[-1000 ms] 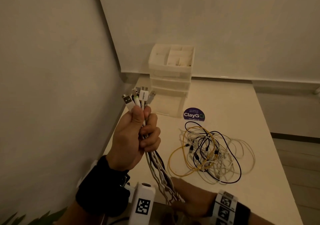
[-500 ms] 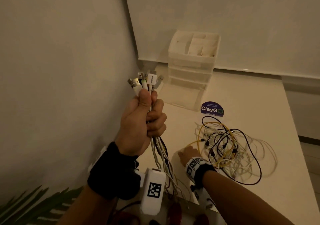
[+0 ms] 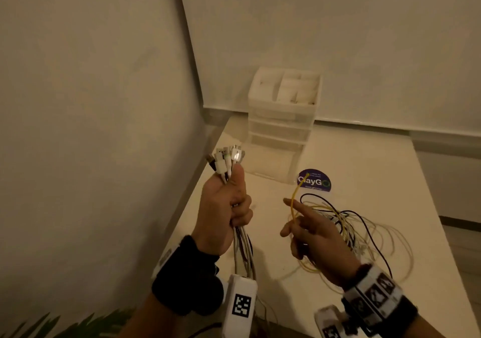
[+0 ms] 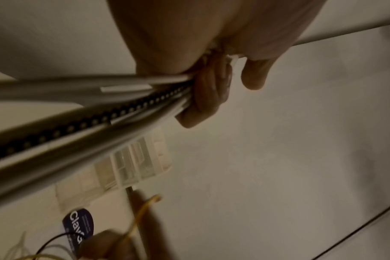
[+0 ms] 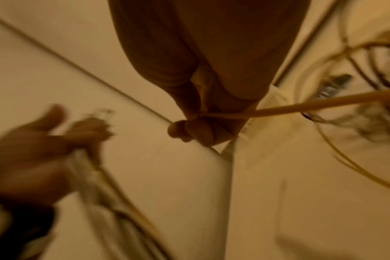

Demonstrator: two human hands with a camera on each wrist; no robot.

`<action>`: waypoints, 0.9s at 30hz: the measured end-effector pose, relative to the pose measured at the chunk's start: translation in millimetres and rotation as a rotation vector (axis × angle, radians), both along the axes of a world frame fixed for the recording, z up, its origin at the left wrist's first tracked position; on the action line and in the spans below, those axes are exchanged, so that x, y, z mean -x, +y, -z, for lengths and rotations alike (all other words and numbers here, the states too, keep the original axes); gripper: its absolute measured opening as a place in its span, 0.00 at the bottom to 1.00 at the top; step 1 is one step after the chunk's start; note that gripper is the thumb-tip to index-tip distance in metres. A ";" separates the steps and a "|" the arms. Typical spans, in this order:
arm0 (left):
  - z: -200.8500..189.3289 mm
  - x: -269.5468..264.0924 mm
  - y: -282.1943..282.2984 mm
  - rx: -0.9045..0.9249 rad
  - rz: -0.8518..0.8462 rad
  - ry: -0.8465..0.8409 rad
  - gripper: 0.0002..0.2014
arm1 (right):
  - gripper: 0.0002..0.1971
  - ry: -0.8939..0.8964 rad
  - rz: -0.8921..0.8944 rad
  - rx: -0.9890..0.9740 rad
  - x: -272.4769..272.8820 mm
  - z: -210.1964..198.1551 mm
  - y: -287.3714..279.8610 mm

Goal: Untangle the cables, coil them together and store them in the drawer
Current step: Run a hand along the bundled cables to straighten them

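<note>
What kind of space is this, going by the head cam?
Probably a home or office corner: a white table pushed against plain walls, a small plastic drawer organiser on it, a round ClayGo sticker, and a plant leaf at bottom left.

Yellow cable (image 3: 293, 202), white plugs (image 3: 229, 158), purple sticker (image 3: 314, 180), black-and-white wristband (image 3: 374, 296)

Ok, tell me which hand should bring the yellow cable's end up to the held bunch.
Right. The right hand already pinches the yellow cable with its free end up, beside the bundle. The left hand is fully occupied, its grip wrapped round that bundle, so probably it only needs to receive it.
</note>
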State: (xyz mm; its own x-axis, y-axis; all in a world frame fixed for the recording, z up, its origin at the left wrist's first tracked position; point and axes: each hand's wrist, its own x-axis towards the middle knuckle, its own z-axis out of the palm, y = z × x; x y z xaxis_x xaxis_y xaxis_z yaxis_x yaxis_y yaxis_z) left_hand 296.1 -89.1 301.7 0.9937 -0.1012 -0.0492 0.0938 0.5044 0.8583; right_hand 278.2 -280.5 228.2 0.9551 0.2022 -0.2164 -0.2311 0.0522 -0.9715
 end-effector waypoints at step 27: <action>-71.6 -45.3 -46.9 -0.006 -0.048 -0.222 0.18 | 0.19 -0.293 0.074 0.456 47.4 15.2 -89.9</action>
State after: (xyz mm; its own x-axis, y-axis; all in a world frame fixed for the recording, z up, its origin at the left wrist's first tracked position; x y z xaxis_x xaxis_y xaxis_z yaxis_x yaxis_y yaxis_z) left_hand 341.4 -136.0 373.3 0.9839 -0.0540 0.1704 -0.1212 0.4989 0.8582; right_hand 230.8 -370.4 213.0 0.9967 0.0803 0.0105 0.0406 -0.3840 -0.9224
